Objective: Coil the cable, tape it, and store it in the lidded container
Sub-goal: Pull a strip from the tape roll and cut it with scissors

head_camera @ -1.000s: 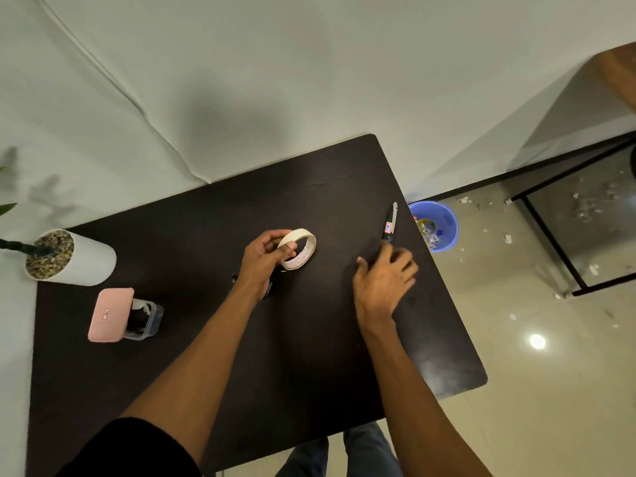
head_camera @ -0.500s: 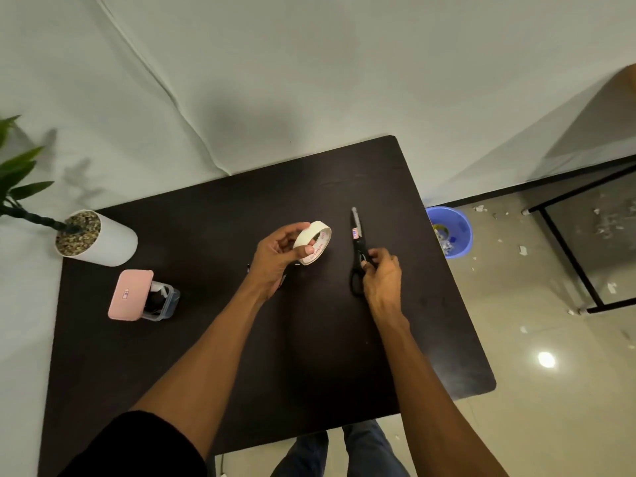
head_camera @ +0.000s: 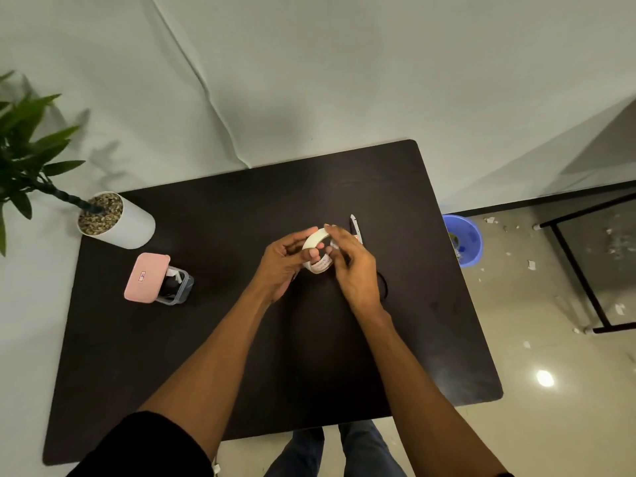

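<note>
A cream tape roll (head_camera: 314,239) is held up over the middle of the dark table (head_camera: 137,356). My left hand (head_camera: 284,261) grips it from the left, thumb inside the ring. My right hand (head_camera: 351,266) pinches the roll's right rim with its fingertips. Black scissors (head_camera: 355,226) lie flat on the table just behind my right hand, blade tip pointing away and a handle loop showing by my wrist. The clear container (head_camera: 177,285) stands at the left with something dark inside, its pink lid (head_camera: 146,277) leaning against it. No loose cable shows on the table.
A white pot with a green plant (head_camera: 117,223) stands at the table's far left corner. On the floor to the right are a blue bin (head_camera: 463,239) and a black metal frame (head_camera: 578,270). A wall runs along the far edge.
My right hand has let go of the scissors, which now lie on the table, and has come left onto the tape roll. My left hand has kept hold of the roll.
</note>
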